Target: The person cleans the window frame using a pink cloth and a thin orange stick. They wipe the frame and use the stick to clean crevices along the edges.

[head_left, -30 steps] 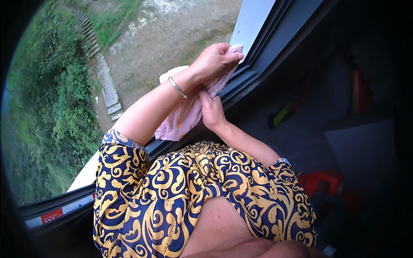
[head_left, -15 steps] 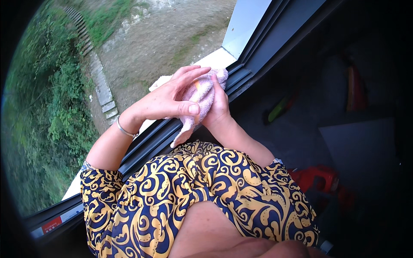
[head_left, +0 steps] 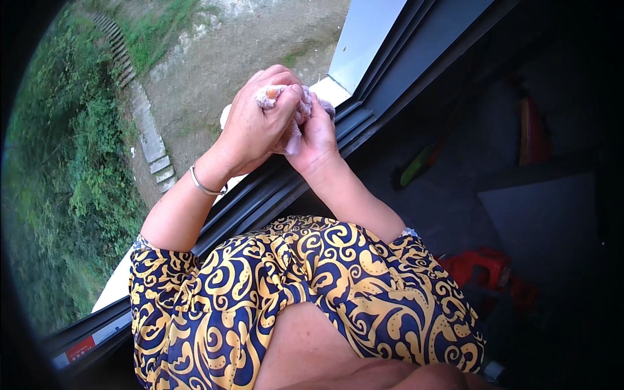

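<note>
A pale pink cloth [head_left: 303, 110] with an orange patch is bunched up between my two hands, above the window sill. My left hand [head_left: 259, 117], with a silver bangle at the wrist, is closed tightly round the cloth, thumb pressed over it. My right hand [head_left: 318, 140] grips the cloth from the other side, its thumb up along the folds; most of its fingers are hidden. Some of the cloth shows beyond both hands. Under my wrists runs the dark window frame [head_left: 260, 188] with its grooved track.
Outside lie a dirt slope, concrete steps [head_left: 153, 146] and green bushes [head_left: 78, 188], far below. A white outer ledge [head_left: 335, 90] borders the frame. In the dark room on the right are a red object [head_left: 481, 266], a green-tipped item [head_left: 416, 168] and a grey panel [head_left: 539, 214].
My left hand has closed from a loose, spread grasp into a tight grip. The cloth is squeezed into a smaller bundle, and both hands have moved slightly away from my body.
</note>
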### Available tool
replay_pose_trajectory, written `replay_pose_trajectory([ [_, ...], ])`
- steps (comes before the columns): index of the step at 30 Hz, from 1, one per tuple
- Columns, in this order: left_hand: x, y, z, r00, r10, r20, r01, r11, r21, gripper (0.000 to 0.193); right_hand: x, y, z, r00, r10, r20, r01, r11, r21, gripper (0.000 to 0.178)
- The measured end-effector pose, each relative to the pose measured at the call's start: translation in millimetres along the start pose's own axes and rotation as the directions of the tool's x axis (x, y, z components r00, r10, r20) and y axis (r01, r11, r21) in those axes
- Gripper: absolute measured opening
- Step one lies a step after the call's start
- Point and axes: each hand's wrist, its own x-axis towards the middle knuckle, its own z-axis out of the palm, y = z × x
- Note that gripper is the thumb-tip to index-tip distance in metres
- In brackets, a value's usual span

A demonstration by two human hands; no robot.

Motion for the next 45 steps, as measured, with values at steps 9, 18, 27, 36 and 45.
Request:
replay_pose_trajectory([
  [9,7,-16,48,0.996,0.081,0.042,-0.087,0.986,0.143,0.012,10,-42,-36,0.999,-0.049,0.023,0.052,0.983,-0.178,0.049],
  [18,-31,-71,48,0.998,0.012,-0.066,-0.027,0.971,-0.237,0.015,26,-30,-51,0.99,-0.072,-0.122,0.036,0.961,-0.276,0.038],
  [27,-48,-80,67,0.951,-0.132,-0.279,-0.005,0.898,-0.441,0.015,34,-49,-59,0.994,0.048,-0.098,-0.092,0.854,-0.512,0.033],
  [36,-99,-59,27,0.969,0.174,-0.173,-0.211,0.952,-0.221,0.028,-20,-12,-18,0.977,-0.16,0.144,0.214,0.77,-0.601,0.028],
  [45,-103,-56,-90,0.837,0.288,0.465,-0.463,0.826,0.322,0.082,-35,10,-35,0.968,-0.108,0.228,0.251,0.507,-0.825,0.04],
])
